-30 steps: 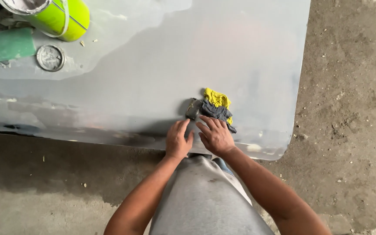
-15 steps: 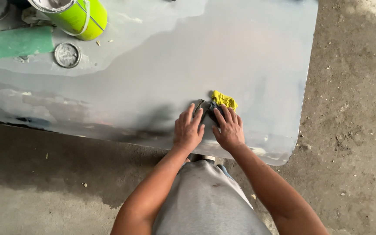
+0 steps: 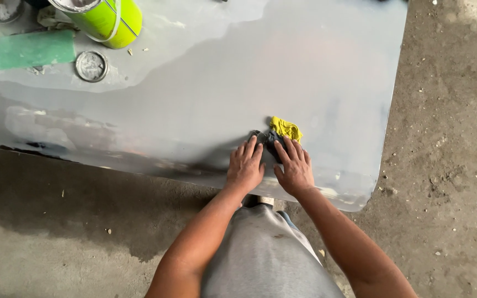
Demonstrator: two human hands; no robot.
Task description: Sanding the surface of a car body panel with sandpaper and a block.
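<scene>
Yellow rag (image 3: 286, 128) under both hands.

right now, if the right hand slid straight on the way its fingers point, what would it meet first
The right hand points up and slightly left across the grey panel. Its fingertips already rest on the dark and yellow rag, so that comes first. Past the rag the panel looks bare to its far edge.

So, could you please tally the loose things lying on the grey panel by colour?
Green: 2, the lime-green can and the green sheet.
Yellow and dark: 1, the rag under both hands.
Silver-grey: 1, the round lid.
Total: 4.
</scene>
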